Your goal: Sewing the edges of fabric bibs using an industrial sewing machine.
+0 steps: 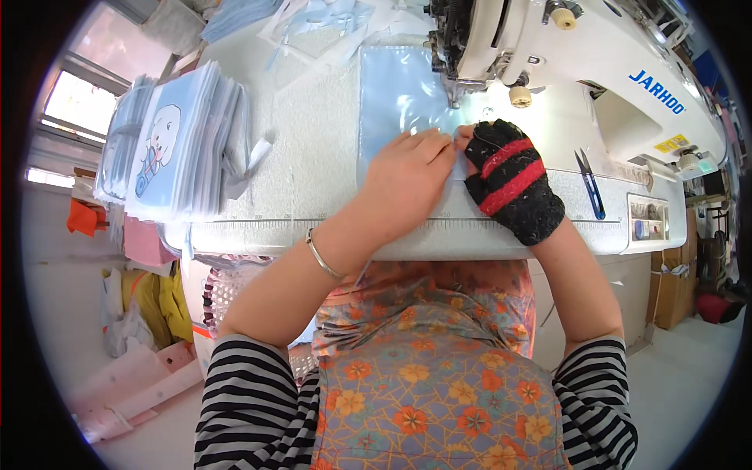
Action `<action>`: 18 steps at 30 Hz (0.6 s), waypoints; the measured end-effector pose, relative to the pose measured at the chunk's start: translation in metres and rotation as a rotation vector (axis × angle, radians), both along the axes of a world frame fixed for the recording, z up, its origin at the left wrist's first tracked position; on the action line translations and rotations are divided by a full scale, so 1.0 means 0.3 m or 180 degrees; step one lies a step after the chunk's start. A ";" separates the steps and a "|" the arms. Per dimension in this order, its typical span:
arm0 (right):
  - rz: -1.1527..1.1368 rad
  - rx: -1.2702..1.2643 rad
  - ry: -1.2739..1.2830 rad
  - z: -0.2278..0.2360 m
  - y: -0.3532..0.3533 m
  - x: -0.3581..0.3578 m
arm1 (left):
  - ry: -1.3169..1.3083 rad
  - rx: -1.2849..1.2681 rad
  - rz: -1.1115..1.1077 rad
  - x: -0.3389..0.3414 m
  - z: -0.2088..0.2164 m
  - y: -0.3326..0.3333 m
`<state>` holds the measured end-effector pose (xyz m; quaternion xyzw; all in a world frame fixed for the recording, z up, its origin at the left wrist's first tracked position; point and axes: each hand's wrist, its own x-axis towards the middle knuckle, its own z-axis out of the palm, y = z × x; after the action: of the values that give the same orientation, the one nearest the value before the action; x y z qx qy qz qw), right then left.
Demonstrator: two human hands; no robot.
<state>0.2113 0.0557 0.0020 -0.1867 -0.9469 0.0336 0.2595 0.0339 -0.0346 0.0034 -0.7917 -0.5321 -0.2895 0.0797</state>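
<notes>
A pale table (301,157) carries a white sewing machine (627,70) at its far right and, at its left, a stack of blue pouches (184,141). The clear-faced blue sheet (395,90) lies mid-table, its right edge near the machine's needle area. The left hand (411,172) rests on its near end, fingers together; the gloved right hand (513,180) curls just beside; whether either pinches, I cannot tell. Blue-handled thread snips (593,186) lie farther right.
</notes>
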 end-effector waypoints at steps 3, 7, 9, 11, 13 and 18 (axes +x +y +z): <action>0.0040 0.0011 -0.0101 0.013 -0.004 -0.001 | -0.0032 0.0056 -0.0039 -0.019 -0.002 0.021; 0.0072 0.0020 -0.0095 0.002 0.000 -0.010 | -0.0037 0.0100 -0.0053 -0.039 0.001 0.048; 0.0012 -0.0001 -0.0048 0.004 -0.009 -0.019 | -0.0024 0.0145 -0.0016 -0.054 -0.003 0.067; -0.0016 -0.0004 -0.0113 0.013 -0.017 -0.022 | -0.0009 0.0198 0.0026 -0.069 -0.003 0.091; -0.0046 -0.0008 -0.0170 0.019 -0.019 -0.025 | -0.0005 0.0127 0.0015 -0.081 -0.003 0.117; -0.0079 -0.0038 -0.0242 0.014 -0.014 -0.031 | -0.0044 0.0209 0.0014 -0.106 -0.011 0.166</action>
<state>0.2021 0.0514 0.0063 -0.2011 -0.9535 0.0289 0.2226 0.0022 0.0150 0.0002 -0.7854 -0.5246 -0.3121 0.1025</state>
